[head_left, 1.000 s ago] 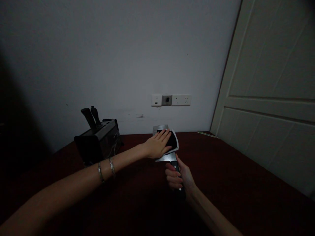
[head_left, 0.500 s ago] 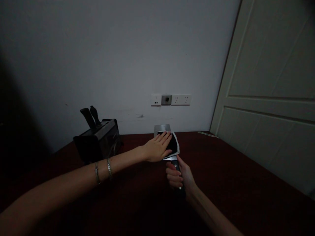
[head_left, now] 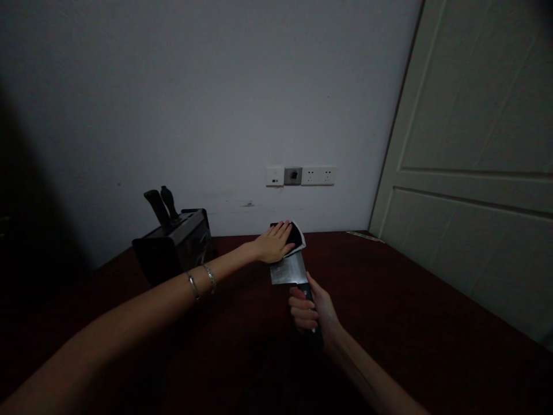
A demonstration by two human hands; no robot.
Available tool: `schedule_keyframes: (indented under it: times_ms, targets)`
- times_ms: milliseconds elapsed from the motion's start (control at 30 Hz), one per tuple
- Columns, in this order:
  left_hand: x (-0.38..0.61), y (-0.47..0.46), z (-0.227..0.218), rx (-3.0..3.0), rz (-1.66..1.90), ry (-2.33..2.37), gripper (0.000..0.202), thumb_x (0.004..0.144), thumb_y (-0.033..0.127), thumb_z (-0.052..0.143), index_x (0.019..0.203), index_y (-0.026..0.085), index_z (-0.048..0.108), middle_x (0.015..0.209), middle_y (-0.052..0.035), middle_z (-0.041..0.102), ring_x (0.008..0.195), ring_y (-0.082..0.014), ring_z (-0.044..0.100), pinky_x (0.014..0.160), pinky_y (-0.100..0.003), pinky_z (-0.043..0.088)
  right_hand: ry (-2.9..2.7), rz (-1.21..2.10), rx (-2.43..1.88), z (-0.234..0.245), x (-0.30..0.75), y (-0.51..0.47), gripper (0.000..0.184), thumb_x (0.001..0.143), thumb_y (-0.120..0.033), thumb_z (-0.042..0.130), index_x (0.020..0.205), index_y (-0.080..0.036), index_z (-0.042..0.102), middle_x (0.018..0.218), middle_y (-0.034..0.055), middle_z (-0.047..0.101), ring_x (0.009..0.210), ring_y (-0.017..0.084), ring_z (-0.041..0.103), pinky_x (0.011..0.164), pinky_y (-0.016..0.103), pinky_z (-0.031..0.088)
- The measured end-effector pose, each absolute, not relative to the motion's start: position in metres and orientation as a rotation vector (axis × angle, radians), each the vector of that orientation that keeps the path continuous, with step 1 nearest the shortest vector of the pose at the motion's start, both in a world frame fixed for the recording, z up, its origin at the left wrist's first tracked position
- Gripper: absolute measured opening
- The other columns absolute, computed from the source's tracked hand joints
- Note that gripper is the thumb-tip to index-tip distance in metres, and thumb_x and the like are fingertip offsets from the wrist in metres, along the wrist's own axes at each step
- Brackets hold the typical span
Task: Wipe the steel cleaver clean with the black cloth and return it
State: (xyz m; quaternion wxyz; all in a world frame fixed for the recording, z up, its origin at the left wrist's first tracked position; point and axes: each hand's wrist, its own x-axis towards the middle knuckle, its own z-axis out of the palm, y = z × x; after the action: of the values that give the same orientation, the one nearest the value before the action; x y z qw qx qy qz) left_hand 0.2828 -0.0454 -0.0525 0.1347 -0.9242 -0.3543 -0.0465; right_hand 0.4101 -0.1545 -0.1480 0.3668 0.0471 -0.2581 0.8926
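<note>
My right hand is closed around the dark handle of a wide steel cleaver, whose blade lies flat over the dark red table and points away from me. My left hand lies flat with its fingers stretched out on a black-and-white cloth, pressing it onto the far end of the blade. Two thin bangles sit on my left wrist.
A dark knife block with two black handles sticking up stands at the back left of the table. A white wall with a socket strip is behind. A pale door stands at the right.
My left hand has slid the cloth away from me along the blade to its far end. More bare steel shows near the handle. My right hand has hardly moved.
</note>
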Motion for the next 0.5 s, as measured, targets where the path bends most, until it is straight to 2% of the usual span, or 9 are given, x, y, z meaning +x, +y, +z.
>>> schedule_keyframes:
  times_ms: [267,500]
  targets:
    - [0.29,-0.08,-0.072,-2.716,-0.19,-0.765,0.066,0.09,0.048,0.009,0.14,0.004,0.007,0.147,-0.0138,0.004,0.135,-0.0221,-0.001,0.108,-0.036,0.012,-0.635,2.214,0.13,-0.148,0.422,-0.149,0.036,0.082,-0.042,0.048,0.061,-0.015,0.041,0.044,-0.0104,0.028,0.032,0.001,0.019,0.028,0.01,0.019]
    - [0.278,-0.031,-0.068,-2.676,-0.158,-1.073,0.068,0.09,0.046,0.005,0.139,-0.002,0.007,0.146,-0.0182,0.004,0.134,-0.0244,0.0,0.108,-0.038,0.011,-0.614,2.276,0.084,-0.15,0.416,-0.152,0.04,0.085,-0.046,0.042,0.059,-0.015,0.04,0.043,-0.0104,0.026,0.031,0.001,0.019,0.028,0.011,0.018]
